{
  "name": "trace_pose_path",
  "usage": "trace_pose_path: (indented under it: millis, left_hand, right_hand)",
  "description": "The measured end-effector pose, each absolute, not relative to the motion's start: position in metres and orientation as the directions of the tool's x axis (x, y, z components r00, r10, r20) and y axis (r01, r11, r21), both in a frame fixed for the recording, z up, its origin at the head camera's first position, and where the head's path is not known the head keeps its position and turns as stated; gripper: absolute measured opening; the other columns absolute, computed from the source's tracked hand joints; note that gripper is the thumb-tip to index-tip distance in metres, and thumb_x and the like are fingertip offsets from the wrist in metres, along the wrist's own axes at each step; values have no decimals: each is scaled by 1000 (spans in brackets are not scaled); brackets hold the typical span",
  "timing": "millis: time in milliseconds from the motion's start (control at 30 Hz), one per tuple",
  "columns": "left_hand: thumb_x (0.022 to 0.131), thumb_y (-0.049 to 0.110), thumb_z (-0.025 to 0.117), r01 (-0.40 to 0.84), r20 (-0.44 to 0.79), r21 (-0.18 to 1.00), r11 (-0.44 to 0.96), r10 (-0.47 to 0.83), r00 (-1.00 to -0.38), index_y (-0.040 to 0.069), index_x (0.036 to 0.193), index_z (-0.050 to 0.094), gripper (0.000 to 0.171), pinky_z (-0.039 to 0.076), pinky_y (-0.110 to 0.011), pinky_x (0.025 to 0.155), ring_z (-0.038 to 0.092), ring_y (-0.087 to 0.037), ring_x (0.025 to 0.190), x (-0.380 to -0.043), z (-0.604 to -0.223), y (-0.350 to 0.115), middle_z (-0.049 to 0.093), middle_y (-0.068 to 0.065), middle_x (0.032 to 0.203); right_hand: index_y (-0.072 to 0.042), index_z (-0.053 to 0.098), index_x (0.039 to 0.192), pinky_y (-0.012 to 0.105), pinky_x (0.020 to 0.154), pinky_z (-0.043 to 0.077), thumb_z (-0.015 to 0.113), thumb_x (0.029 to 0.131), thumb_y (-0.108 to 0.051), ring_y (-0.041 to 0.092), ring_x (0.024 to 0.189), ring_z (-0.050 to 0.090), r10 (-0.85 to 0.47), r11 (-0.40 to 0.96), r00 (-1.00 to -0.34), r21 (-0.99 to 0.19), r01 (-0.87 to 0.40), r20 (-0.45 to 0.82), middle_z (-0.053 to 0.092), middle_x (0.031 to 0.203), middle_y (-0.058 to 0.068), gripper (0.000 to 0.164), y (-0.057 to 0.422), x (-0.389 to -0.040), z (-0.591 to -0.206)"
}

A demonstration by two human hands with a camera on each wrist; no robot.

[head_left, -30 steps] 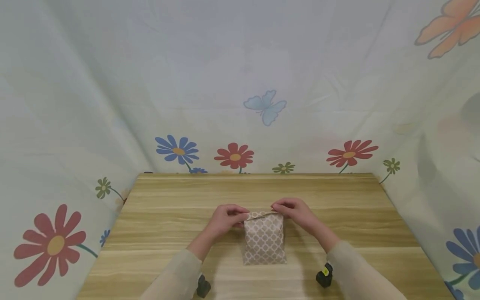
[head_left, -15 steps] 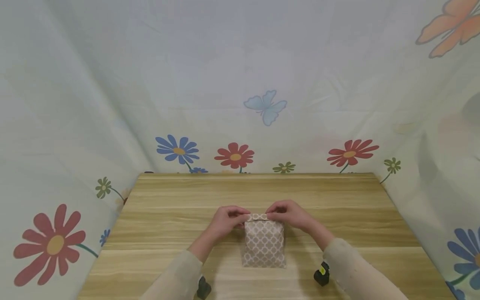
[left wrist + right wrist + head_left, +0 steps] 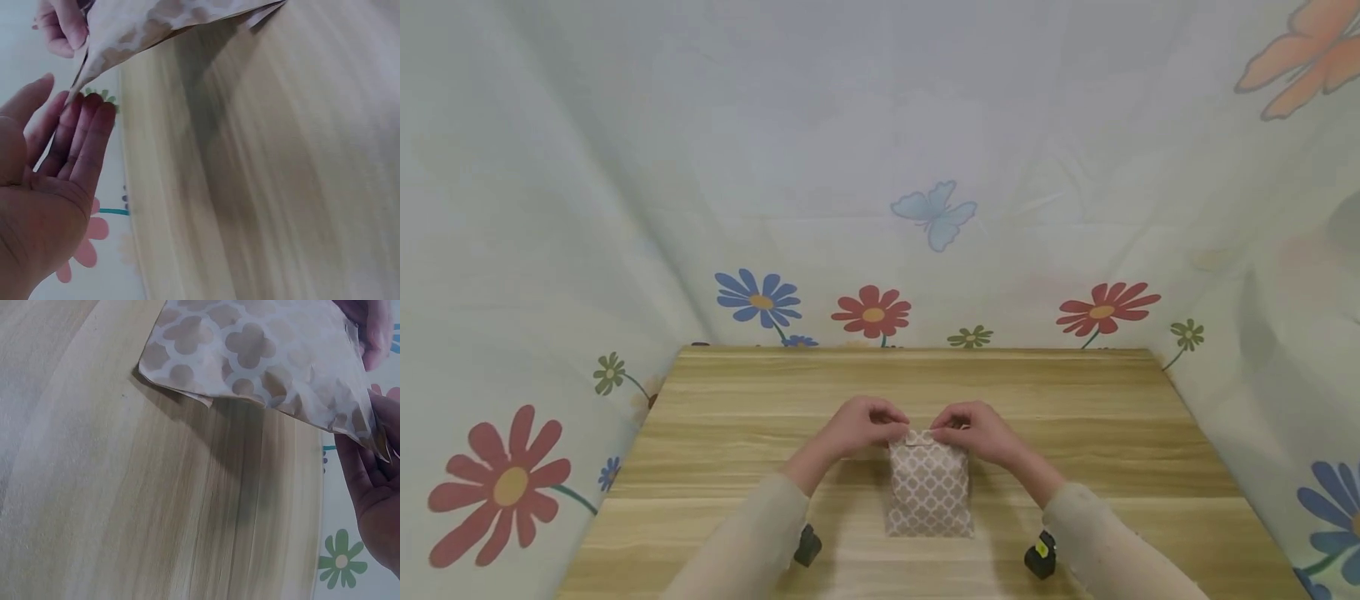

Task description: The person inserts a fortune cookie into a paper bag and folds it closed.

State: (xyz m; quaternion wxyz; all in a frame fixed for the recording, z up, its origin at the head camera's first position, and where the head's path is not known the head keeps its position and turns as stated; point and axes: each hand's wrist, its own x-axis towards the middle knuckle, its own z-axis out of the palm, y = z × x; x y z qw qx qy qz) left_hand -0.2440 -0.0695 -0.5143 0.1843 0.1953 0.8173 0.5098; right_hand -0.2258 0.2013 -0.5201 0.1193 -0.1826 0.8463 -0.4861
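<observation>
A beige paper bag (image 3: 929, 492) with a white lattice pattern lies on the table, its top edge folded over. My left hand (image 3: 867, 425) is at the bag's top left corner. In the left wrist view, the fingertips (image 3: 74, 103) of that hand touch the corner of the paper, while its thumb stands apart from it. My right hand (image 3: 983, 432) pinches the folded top edge on the right, thumb in front and fingers behind. Seen from the right wrist, the bag (image 3: 250, 347) is raised at its top edge, and part of the fold is hidden by the hands.
The wood-grain table (image 3: 737, 392) extends around the bag. A white curtain (image 3: 820, 167) printed with flowers and butterflies hangs behind and beside it. Dark wrist devices (image 3: 1041, 556) show below both sleeves.
The bag's top edge has been folded down into a narrow flap. My right hand has moved inward along it, and my left hand has shifted right and altered its hold, thumb and fingers parting.
</observation>
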Motion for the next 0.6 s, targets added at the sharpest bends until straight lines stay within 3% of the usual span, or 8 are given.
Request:
trace_pose_path:
  millis: [267, 600]
  left_hand:
    - [96, 20, 82, 236, -104, 838, 491, 569, -815, 18, 101, 83, 6, 60, -28, 74, 69, -12, 85, -254, -513, -63, 77, 7, 95]
    - [96, 22, 82, 189, -98, 864, 468, 523, -847, 17, 101, 84, 7, 59, -29, 74, 67, -14, 83, -248, -521, -60, 77, 7, 93]
  right_hand:
    - [-12, 81, 101, 25, 73, 55, 76, 100, -19, 13, 84, 66, -424, 485, -905, -838, -249, 24, 76, 91, -3, 8, 197, -226, -525]
    - [-15, 80, 106, 29, 82, 56, 77, 100, -21, 16, 94, 68, -449, 489, -894, -837, -245, 0, 76, 99, -5, 9, 199, -224, -520]
